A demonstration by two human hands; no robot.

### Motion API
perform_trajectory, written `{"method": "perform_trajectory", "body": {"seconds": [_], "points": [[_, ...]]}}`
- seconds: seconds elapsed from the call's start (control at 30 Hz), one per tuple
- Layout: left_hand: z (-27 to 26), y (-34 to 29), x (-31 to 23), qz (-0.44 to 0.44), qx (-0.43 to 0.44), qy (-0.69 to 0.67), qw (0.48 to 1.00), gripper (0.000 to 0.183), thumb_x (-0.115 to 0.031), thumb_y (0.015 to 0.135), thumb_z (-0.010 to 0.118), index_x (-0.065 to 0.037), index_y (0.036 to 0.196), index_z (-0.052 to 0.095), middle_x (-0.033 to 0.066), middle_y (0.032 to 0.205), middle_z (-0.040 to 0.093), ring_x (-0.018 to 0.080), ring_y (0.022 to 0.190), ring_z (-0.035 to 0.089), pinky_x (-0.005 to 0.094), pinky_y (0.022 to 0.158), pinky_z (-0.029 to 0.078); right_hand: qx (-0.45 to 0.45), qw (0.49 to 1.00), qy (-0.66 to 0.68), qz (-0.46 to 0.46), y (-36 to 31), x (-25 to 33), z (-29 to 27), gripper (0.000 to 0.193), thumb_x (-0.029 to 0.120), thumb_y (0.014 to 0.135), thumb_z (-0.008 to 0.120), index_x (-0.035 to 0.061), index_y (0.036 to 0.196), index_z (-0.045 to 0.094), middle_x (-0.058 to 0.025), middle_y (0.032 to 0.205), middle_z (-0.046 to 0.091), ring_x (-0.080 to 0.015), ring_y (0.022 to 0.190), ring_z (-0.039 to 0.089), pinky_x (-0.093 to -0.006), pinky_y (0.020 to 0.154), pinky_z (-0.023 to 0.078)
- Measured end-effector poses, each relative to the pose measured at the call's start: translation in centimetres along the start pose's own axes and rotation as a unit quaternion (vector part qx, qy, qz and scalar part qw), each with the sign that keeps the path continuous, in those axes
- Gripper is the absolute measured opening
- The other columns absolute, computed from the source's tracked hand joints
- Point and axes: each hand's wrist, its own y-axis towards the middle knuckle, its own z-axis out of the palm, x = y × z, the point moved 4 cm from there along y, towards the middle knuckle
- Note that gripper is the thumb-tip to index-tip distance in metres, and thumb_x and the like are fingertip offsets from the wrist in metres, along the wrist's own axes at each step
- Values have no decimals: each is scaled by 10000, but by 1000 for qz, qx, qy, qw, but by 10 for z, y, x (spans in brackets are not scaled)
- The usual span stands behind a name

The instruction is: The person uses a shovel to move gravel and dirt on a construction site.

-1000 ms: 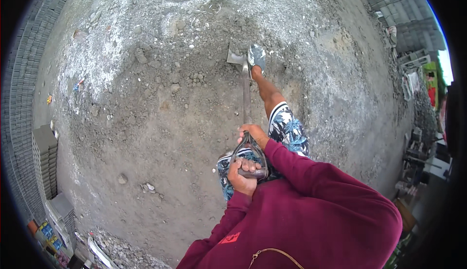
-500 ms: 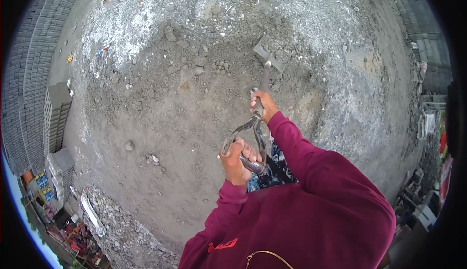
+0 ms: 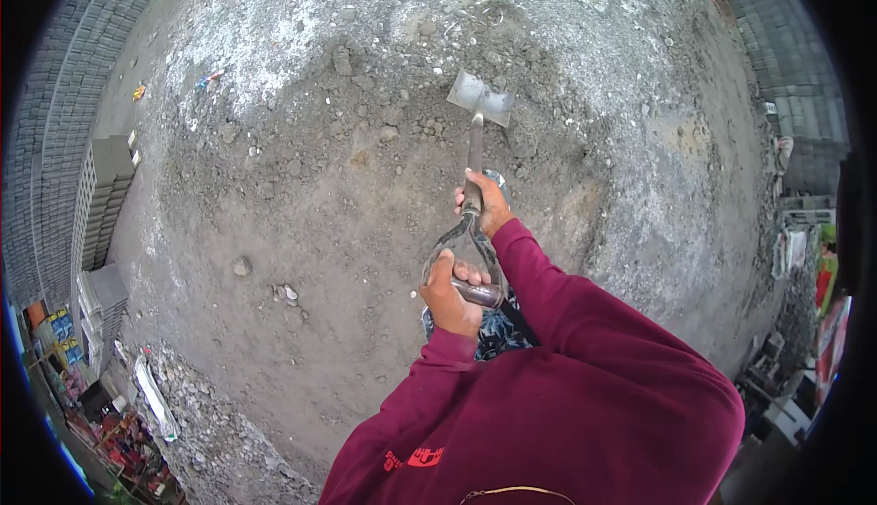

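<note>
A shovel (image 3: 476, 146) with a flat metal blade and a D-shaped handle reaches away from my body over grey dirt. My left hand (image 3: 454, 297) is closed round the crossbar of the D-shaped handle. Farther up, my right hand (image 3: 489, 200) wraps the lower shaft, just above where the handle forks. The blade (image 3: 481, 98) shows bare, pale metal with little or no soil on it. It is over loose, darker soil (image 3: 411, 116) full of clods; whether it touches the ground I cannot tell.
Stacked grey blocks (image 3: 102, 190) stand at the left, with long rows of blocks (image 3: 55, 139) behind. A stone (image 3: 242, 266) lies left of my hands. Whitish gravel (image 3: 265, 30) borders the dug soil. A white sack-like strip (image 3: 155, 400) lies at lower left. Rubble (image 3: 776, 386) sits at right.
The shovel blade has swung slightly left and turned its face more into view. Both hands have shifted with it, still gripping the handle and shaft.
</note>
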Motion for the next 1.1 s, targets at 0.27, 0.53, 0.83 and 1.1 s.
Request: {"method": "perform_trajectory", "body": {"seconds": [0.27, 0.53, 0.83, 1.1], "points": [[78, 6, -24, -36, 43, -51, 997, 161, -226, 865, 620, -132, 785, 517, -23, 610, 478, 149, 583, 507, 431, 698, 501, 80, 982, 170, 9, -1, 34, 33, 189, 152, 850, 626, 4, 855, 509, 31, 585, 497, -91, 465, 495, -286, 466, 422], [175, 65, -53, -24, 138, -14, 990, 180, -271, 858, 564, -94, 846, 596, -10, 530, 450, 165, 511, 488, 400, 588, 466, 79, 975, 195, 77, 52, 112, 82, 100, 88, 800, 583, 114, 819, 488, -1, 593, 490, -132, 456, 490, -326, 489, 430], [92, 110, -54, -51, 81, 0, 995, 153, -222, 851, 566, -74, 869, 602, -11, 530, 429, 173, 524, 470, 386, 565, 438, 23, 995, 87, 33, 110, 64, 50, 107, 151, 748, 602, 117, 746, 501, -12, 596, 503, -162, 467, 504, -404, 482, 457], [100, 67, -48, -66, 81, -33, 994, 226, -258, 821, 498, -80, 908, 606, -21, 507, 441, 155, 466, 448, 361, 553, 441, -28, 997, 39, 57, 46, 66, 54, 74, 124, 753, 578, 103, 763, 508, -14, 607, 514, -157, 452, 494, -397, 450, 446]]}}
